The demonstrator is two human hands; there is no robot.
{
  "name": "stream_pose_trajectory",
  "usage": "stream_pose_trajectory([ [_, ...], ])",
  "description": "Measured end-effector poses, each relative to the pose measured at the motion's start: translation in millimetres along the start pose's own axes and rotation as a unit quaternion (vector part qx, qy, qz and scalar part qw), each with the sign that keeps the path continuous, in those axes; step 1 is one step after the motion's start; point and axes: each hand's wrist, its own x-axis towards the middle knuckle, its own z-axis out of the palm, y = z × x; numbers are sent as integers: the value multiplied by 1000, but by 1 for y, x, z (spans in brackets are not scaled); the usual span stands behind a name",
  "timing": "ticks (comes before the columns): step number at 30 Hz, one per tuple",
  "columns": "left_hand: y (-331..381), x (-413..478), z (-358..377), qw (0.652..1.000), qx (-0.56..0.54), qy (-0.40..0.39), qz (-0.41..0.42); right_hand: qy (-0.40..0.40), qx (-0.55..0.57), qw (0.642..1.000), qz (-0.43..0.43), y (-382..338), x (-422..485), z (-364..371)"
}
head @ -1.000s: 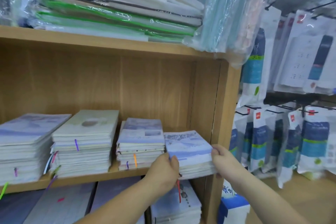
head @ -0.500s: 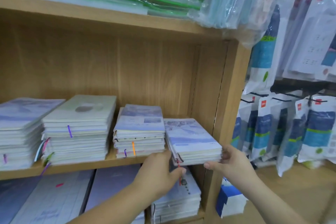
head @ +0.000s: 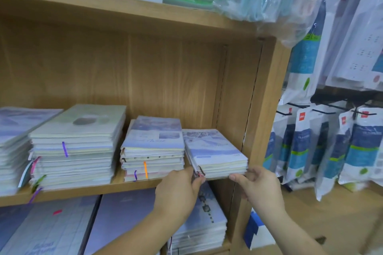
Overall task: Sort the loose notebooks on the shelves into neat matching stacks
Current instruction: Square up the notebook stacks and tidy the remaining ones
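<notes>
Left hand (head: pixel 178 190) and right hand (head: pixel 261 188), fingers curled, grip the stack (head: pixel 215 151), now straighter at the right end of the shelf (head: pixel 93 189).

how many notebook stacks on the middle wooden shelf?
4. Lilac-covered stack far left, cut by the frame; tall pale-green-topped stack beside it; smaller lilac-topped stack; short rightmost stack, held by the left hand and right hand. More may hide beyond the left edge.

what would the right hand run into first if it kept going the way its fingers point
The right hand points left at the rightmost notebook stack, and its fingertip looks to be at the stack's front corner. Past that, likely the left hand; depth is unclear.
</notes>
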Motion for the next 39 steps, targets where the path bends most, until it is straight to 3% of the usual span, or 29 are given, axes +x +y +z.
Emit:
stream_pose_trajectory([
  [10, 5, 7, 7, 999, 32, 35, -18, 35, -94, 995, -6, 5, 2, 8],
  [16, 5, 7, 5, 999, -24, 17, -36, 44, -109, 993, -18, 4, 0, 8],
  [19, 2, 7, 0, 998, -58, 23, -18, 16, -137, 990, -27, -4, 3, 2],
  [27, 10, 12, -7, 999, 36, 15, 30, -35, -296, 953, -59, -21, 19, -4],
  [35, 9, 10, -11, 999, 24, 3, 37, -12, -312, 946, -88, -20, 16, -6],
  [39, 5, 14, -14, 998, -13, 40, 55, 13, -330, 936, -117, -30, 20, -16],
])
